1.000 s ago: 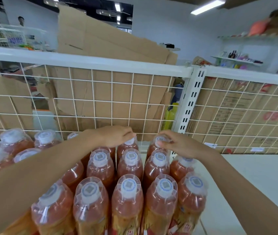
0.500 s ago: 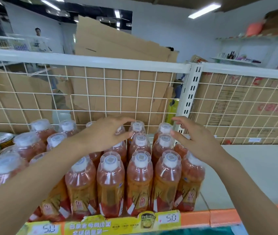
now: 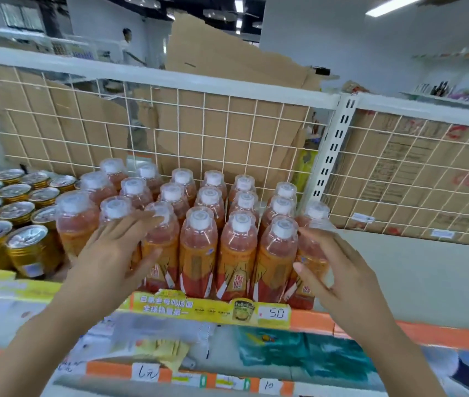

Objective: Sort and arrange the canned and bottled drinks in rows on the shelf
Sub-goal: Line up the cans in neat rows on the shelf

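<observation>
Orange bottled drinks (image 3: 198,245), white caps, packed in rows at frame centre on shelf (image 3: 428,276). Gold cans (image 3: 12,213) in rows at left edge, just beside bottles. Left hand (image 3: 113,259) lower left of centre, fingers straight and spread over front-left bottles; contact unclear. Right hand (image 3: 333,267) lower right of centre, fingers loosely spread at rightmost front bottle. Yellow price strip (image 3: 213,308) on shelf front below bottles. White wire grid (image 3: 227,133) behind, cardboard (image 3: 227,58) beyond it. Person (image 3: 126,44) upper left, blurred.
</observation>
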Available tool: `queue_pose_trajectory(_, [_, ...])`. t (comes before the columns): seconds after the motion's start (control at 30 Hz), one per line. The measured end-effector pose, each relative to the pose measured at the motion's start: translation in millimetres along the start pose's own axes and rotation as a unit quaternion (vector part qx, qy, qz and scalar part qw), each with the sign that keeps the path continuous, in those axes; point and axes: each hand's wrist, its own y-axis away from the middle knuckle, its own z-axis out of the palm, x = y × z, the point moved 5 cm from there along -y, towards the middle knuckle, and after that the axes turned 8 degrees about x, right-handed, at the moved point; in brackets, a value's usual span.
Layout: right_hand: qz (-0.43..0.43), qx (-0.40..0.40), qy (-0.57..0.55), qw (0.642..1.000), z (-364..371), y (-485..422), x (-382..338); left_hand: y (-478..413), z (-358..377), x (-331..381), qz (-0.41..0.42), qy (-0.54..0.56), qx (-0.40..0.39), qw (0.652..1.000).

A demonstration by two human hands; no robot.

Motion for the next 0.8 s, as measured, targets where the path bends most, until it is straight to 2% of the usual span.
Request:
queue_pose_trajectory(0.43, [-0.062,-0.046,-0.074,0.994,45,38,-65,141,-73,-49,-0.145,-0.101,0.023,0.984])
queue_pose_trajectory(0.8, [-0.094,-0.071,-0.086,0.989,127,9,-171,175,-127,-171,-0.154,-0.14,0.018,0.978])
